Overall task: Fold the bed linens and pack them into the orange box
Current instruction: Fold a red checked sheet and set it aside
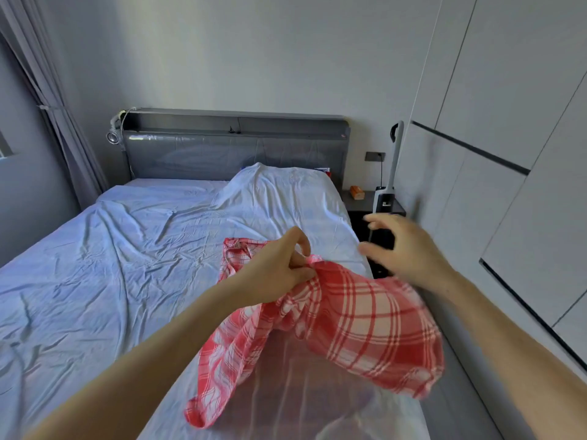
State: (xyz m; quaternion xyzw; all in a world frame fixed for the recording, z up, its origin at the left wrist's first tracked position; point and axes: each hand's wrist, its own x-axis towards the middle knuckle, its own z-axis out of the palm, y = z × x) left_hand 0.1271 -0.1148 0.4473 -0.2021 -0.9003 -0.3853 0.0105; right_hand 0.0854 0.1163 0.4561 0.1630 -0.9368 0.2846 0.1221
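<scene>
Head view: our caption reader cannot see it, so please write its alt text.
A person's left hand pinches the edge of a red and white checked cloth over a bed with a rumpled white sheet, while the right hand, blurred, is open beside it. A grey headboard stands behind; white cupboards line the right side.

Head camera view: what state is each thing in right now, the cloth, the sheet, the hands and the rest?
Red plaid cloth: unfolded, bunched, held up at one edge.
Left hand: pinches the cloth's top edge.
Right hand: open, fingers spread, holds nothing, blurred.
White sheet: spread out, wrinkled.
Curtain: gathered and tied back.
Vacuum cleaner: standing upright.
Wardrobe doors: closed.
</scene>
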